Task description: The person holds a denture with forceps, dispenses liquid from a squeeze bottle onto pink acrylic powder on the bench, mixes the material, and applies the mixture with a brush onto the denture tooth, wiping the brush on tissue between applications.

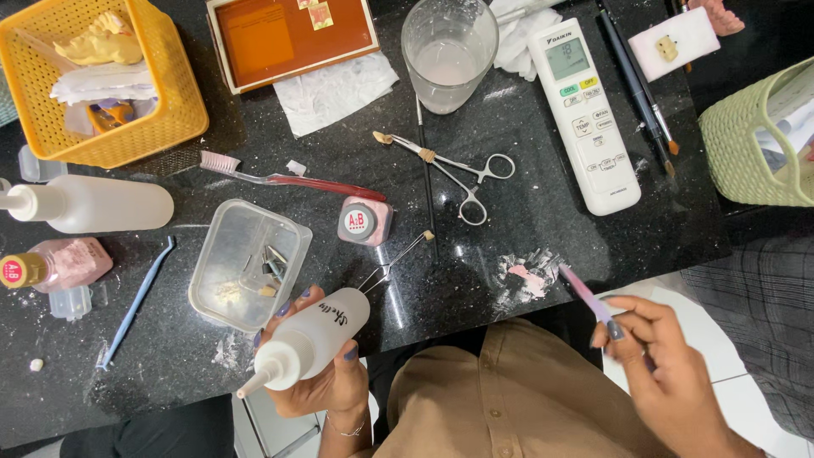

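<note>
Bottles: three; my left hand (326, 373) grips one squeeze bottle (309, 339).
Right hand (657, 356): pinches one pink spatula (585, 293).
Tub (246, 263) contents: unclear.

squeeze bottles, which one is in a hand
The white squeeze bottle with the nozzle, gripped by the left hand at the counter's near edge. The other white bottle lies untouched at the far left.

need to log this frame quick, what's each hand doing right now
Left hand: closed around a white squeeze bottle.
Right hand: fingers pinched on a thin pink tool.
</note>
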